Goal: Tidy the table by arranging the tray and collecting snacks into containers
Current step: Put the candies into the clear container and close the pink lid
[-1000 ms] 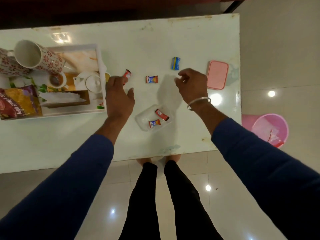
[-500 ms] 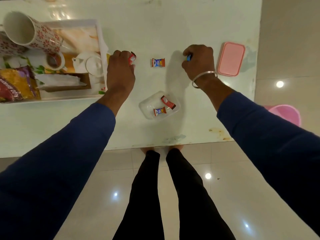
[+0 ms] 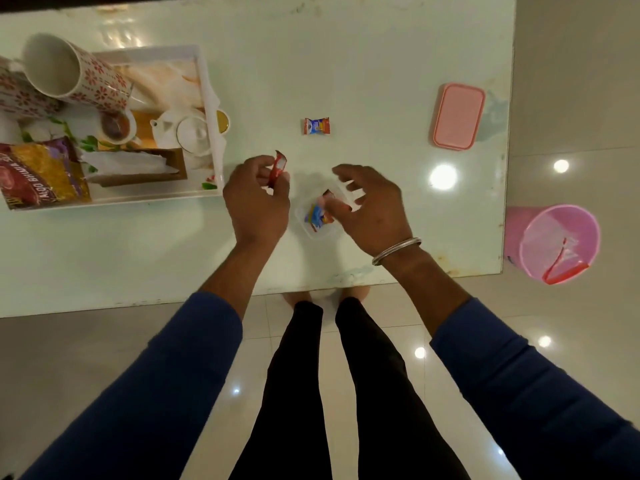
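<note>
Our left hand (image 3: 258, 202) pinches a red sweet (image 3: 278, 168); our right hand's (image 3: 369, 211) fingers spread wide over the tub (image 3: 320, 233).

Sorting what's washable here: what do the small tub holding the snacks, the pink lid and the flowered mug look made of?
The small tub looks like thin clear plastic: the table and wrappers show through it. The pink lid looks like matte, opaque moulded plastic with rounded corners and a raised rim. The flowered mug appears to be glazed ceramic: thick white wall, printed red flowers, soft sheen.
</note>
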